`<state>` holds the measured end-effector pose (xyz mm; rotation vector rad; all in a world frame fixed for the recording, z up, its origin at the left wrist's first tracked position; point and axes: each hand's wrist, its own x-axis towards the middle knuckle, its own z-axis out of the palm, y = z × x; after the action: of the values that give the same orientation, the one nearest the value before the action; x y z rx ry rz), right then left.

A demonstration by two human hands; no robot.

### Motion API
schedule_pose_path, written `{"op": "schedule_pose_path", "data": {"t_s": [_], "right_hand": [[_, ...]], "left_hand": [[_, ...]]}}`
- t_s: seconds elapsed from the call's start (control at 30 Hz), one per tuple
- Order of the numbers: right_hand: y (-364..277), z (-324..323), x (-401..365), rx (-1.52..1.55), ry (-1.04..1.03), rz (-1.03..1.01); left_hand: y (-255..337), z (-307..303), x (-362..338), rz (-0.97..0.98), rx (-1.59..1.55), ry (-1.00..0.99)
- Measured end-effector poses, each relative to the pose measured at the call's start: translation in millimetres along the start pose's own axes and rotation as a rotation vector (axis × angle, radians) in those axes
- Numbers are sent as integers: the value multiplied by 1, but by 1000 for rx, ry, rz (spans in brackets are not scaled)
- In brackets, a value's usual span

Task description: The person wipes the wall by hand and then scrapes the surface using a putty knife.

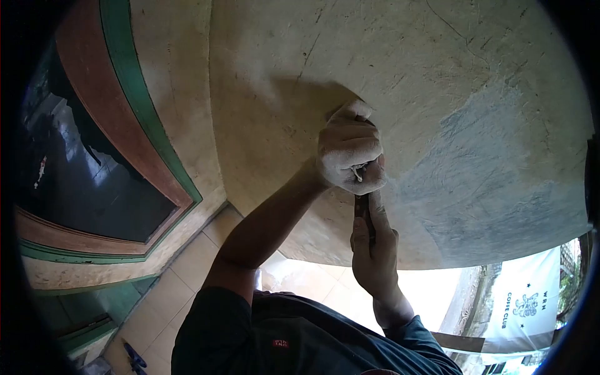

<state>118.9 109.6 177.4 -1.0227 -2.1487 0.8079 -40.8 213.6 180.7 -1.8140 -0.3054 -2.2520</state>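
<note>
My left hand (353,150), coated in pale dust, is closed in a fist right in front of a worn, yellowish plaster wall (269,144). My right hand (376,256) wraps around the dark handle (362,209) of a narrow tool just below it, thumb along the handle. The handle runs up into the left fist, whose fingers close about its upper part. The tool's working end is hidden by that hand. To the right of both hands, a rough grey-white patch (469,181) covers part of the wall.
On the left is a dark window pane (94,169) in a brown and green frame (134,81). Beige floor tiles (178,284) lie below. Blue-handled pliers or scissors (133,356) rest at lower left. A white banner (524,300) hangs at lower right.
</note>
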Motion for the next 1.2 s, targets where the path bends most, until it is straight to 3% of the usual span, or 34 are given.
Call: {"op": "schedule_pose_path", "data": {"t_s": [0.17, 0.23, 0.3, 0.43, 0.47, 0.53, 0.57, 0.67, 0.7, 0.77, 0.83, 0.9, 0.97, 1.03, 1.1, 1.2], "right_hand": [[4, 4, -22, 55, -50, 11], [9, 8, -51, 218, -41, 74], [25, 6, -77, 251, -196, 158], [57, 20, -122, 620, -191, 353], [57, 21, -126, 791, -157, 449], [56, 20, -129, 890, -136, 420], [56, 21, -129, 980, -117, 394], [56, 28, -131, 1091, -71, 399], [55, 31, -132, 1166, -46, 414], [59, 40, -137, 1225, -27, 380], [62, 52, -139, 1326, 3, 333], [56, 63, -138, 1316, 62, 357], [49, 78, -131, 1299, 159, 371], [49, 95, -119, 1311, 234, 242], [40, 112, -105, 1302, 399, 245], [23, 132, -82, 1326, 553, 232]], "left_hand": [[23, -7, -16, 11, 12, -56], [51, -6, -36, -149, -96, -8], [89, -6, -48, -263, -191, 283], [160, -26, -98, -700, -352, 496], [177, -30, -104, -699, -349, 487], [202, -33, -111, -1181, -251, 543], [212, -32, -113, -1181, -249, 532], [233, -27, -107, -1498, -25, 378], [235, -28, -108, -1508, -23, 358], [235, -37, -114, -1599, 0, 112], [228, -48, -119, -1569, -46, 14], [217, -58, -117, -1409, -2, -87], [203, -67, -103, -1373, -71, -156], [185, -79, -92, -1342, -144, -233], [165, -91, -82, -1210, -201, -398], [138, -122, -67, -1210, -265, -589]]}}
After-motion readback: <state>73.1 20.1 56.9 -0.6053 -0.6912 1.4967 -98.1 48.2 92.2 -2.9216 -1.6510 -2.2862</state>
